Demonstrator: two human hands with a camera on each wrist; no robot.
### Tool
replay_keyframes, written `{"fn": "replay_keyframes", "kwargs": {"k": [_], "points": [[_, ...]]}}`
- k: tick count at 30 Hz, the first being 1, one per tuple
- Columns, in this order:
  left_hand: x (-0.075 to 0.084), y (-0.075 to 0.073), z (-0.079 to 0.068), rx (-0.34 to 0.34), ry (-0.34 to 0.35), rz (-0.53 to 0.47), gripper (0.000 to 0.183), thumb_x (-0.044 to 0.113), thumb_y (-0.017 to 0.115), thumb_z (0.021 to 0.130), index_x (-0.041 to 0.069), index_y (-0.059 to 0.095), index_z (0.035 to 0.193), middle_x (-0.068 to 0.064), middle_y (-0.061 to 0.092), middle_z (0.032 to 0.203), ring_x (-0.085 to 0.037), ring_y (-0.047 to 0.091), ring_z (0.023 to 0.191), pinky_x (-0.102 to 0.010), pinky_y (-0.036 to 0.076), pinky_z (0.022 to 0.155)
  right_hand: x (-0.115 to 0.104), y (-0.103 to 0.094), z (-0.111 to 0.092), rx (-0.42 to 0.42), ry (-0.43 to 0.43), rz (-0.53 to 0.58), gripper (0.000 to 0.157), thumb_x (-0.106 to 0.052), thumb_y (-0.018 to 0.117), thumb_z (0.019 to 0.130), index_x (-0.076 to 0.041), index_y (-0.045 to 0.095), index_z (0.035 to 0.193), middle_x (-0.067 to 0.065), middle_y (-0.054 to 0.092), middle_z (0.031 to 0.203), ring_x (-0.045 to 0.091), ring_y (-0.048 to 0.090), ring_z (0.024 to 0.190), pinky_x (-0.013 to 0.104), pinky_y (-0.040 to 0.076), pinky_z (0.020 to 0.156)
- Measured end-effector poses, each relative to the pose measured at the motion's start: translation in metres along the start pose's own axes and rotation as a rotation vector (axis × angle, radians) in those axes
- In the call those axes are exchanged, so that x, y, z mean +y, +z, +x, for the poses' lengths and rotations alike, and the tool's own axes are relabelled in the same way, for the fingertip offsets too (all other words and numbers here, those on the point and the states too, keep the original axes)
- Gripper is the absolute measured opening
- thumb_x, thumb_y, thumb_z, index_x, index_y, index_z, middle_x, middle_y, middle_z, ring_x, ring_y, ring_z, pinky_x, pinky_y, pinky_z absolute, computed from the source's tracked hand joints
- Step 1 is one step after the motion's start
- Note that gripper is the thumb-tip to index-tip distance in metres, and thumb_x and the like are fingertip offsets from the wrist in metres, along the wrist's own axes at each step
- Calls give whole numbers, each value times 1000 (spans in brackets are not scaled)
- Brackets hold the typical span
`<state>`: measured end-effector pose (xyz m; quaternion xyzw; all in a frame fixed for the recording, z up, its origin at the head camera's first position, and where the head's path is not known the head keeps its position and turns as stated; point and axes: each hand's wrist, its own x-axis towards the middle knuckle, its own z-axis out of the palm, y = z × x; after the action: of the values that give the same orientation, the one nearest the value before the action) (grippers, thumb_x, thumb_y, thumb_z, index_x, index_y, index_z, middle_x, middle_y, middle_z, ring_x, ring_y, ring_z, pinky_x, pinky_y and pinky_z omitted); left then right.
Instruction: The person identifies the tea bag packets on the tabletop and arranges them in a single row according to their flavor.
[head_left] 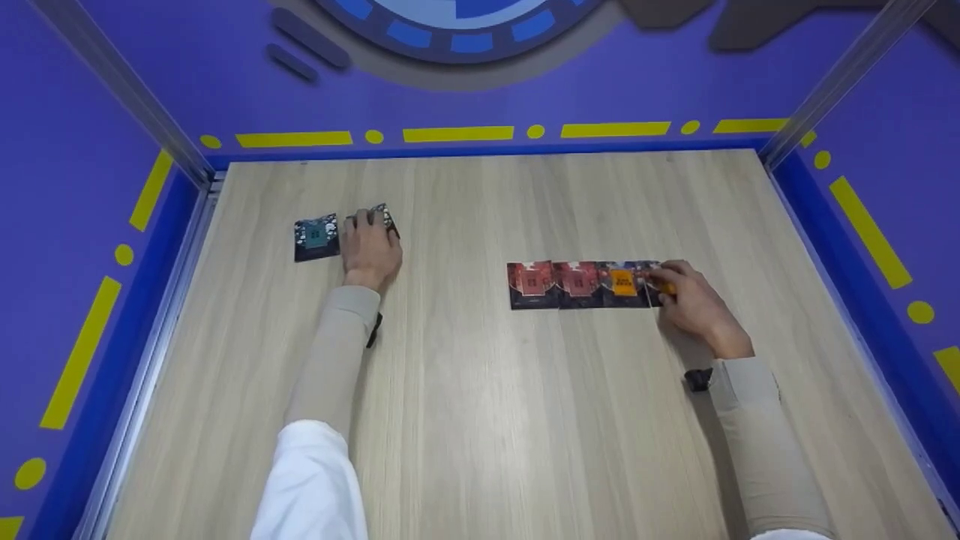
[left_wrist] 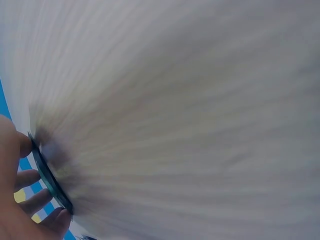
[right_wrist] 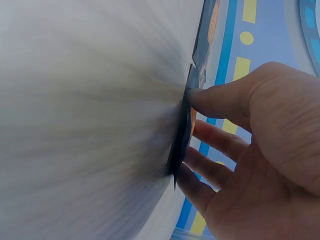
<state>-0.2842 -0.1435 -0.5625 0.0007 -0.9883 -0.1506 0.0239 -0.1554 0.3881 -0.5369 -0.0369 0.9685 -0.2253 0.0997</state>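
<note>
On the left of the table my left hand (head_left: 371,247) covers most of a dark teal square packet. In the left wrist view its fingertips and thumb hold that packet (left_wrist: 50,180) by its edges, close to the tabletop. A matching teal packet (head_left: 316,237) lies just left of this hand. On the right, my right hand (head_left: 697,304) holds an orange and black packet (right_wrist: 184,132) between thumb and fingers. It sits at the right end of a row of two red packets (head_left: 532,283) and another orange packet (head_left: 624,283).
The pale wooden tabletop (head_left: 450,375) spans the space between the hands. Purple-blue walls (head_left: 465,97) with yellow markings border it at the back and sides. A metal rail (head_left: 161,330) runs along the left edge.
</note>
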Motion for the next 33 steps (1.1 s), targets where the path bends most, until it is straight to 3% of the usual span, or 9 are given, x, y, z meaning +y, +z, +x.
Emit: {"fn": "replay_keyframes", "kwargs": {"k": [11,24,33], "points": [[1,-1,-7,-12,1,-7,54,27,47,109,-1,48,156,-29,42,160,-52,41,146,-62,33,123,2,1,1,24,-57,-30,51,2,56,101,6,52,152,28,39,158,53,41,145,69,36,119],[6,-4,-11,-69,37,-39,56,27,51,108,-1,49,156,-28,42,160,-52,39,147,-60,39,119,3,1,1,-4,0,-4,52,0,55,102,2,51,155,26,36,162,50,39,146,69,33,120],[9,-4,-24,-56,84,-56,53,26,51,108,0,52,154,-26,45,158,-50,42,145,-59,40,119,1,0,1,-7,-1,-2,54,-1,54,102,1,50,156,26,35,163,50,39,146,70,33,120]]}}
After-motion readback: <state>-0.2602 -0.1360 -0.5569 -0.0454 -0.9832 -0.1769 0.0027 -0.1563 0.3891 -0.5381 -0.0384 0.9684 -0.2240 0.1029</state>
